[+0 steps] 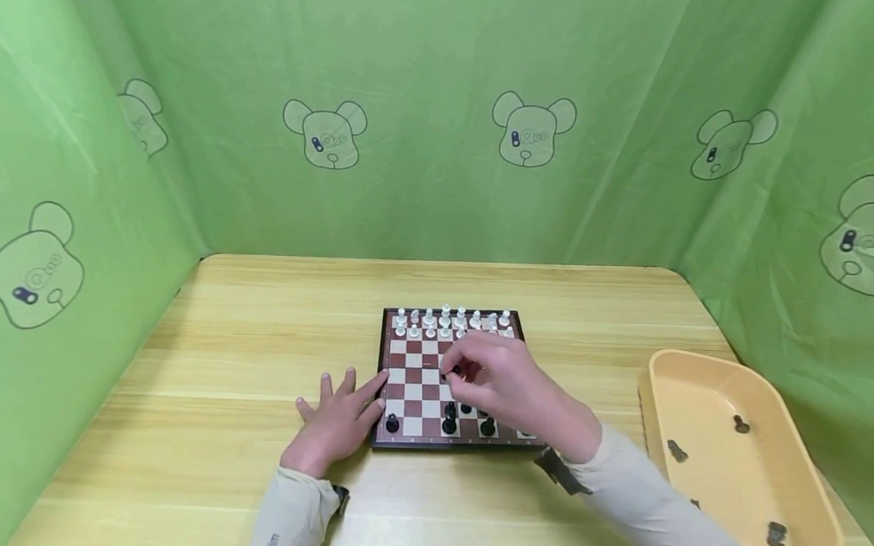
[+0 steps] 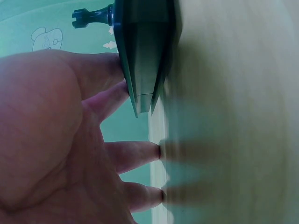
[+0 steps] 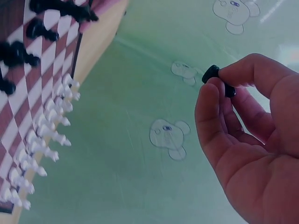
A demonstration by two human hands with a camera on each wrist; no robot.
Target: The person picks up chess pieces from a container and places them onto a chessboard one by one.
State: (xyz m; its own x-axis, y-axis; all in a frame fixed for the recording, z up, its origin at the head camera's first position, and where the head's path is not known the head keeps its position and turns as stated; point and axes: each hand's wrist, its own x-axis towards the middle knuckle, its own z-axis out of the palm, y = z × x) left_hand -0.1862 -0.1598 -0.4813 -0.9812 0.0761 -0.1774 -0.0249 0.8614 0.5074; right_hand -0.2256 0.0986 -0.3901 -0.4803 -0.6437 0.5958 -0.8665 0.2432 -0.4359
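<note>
A chessboard [image 1: 413, 376] with brown and white squares lies mid-table in the head view. My left hand [image 1: 334, 430] reaches its left edge with thumb and index finger on the rim; the other fingers spread straight, their tips on the table in the left wrist view. Above the board, my right hand [image 1: 507, 377] pinches a small black chess piece [image 3: 211, 73] between thumb and fingertips; its kind I cannot tell. White chess pieces [image 1: 430, 317] fill two rows at the far side. Several black pieces [image 1: 450, 424] stand along the near side, a black rook [image 2: 91, 17] at the near left corner.
To the right, a pale orange tray [image 1: 719, 456] holds several dark chess pieces [image 1: 741, 424], lying scattered. The wooden table [image 1: 274, 316] extends around the board. Green cloth walls [image 1: 433, 206] with printed bear heads enclose its back and sides.
</note>
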